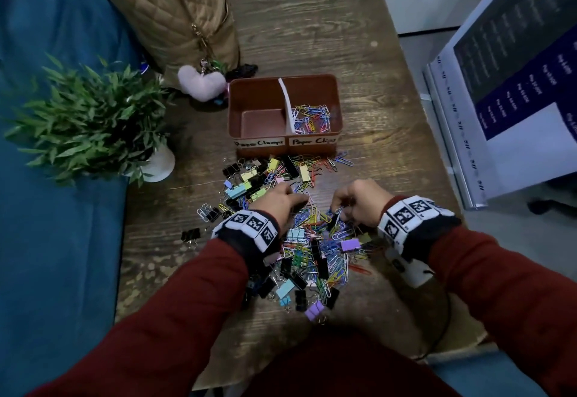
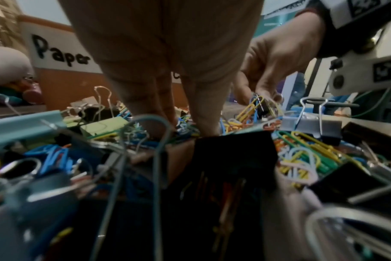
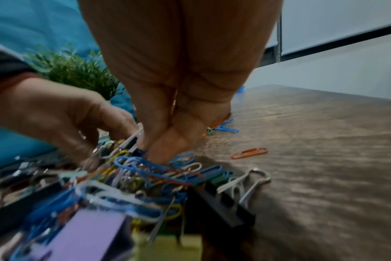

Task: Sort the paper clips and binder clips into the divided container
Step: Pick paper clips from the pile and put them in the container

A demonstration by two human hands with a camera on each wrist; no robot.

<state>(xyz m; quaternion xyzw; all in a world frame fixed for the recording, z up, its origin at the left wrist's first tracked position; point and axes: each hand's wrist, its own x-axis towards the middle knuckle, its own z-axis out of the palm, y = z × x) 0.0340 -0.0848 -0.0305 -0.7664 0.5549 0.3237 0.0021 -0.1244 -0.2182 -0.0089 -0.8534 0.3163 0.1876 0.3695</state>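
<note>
A brown divided container [image 1: 334,90] stands on the wooden table. Its left part, labelled "Paper Clamps", is bare; its right part holds coloured paper clips [image 1: 312,117]. In front of it lies a mixed pile [image 1: 312,249] of paper clips and black, blue, yellow and purple binder clips. My left hand [image 1: 304,201] reaches down into the pile's middle, fingers bunched on paper clips [image 2: 185,123]. My right hand [image 1: 338,213] is just to its right, its fingertips [image 2: 268,95] pinching a few yellow and blue paper clips [image 2: 252,106]. In the right wrist view its fingers [image 3: 154,150] press together in the tangle.
A potted green plant [image 1: 90,124] stands at the table's left edge. A quilted tan bag [image 1: 168,12] with a pink fluffy heart [image 1: 201,82] sits behind the container. Blue fabric [image 1: 46,209] lies left. A printed board [image 1: 499,99] stands to the right. Loose paper clips [image 3: 249,152] lie on the wood.
</note>
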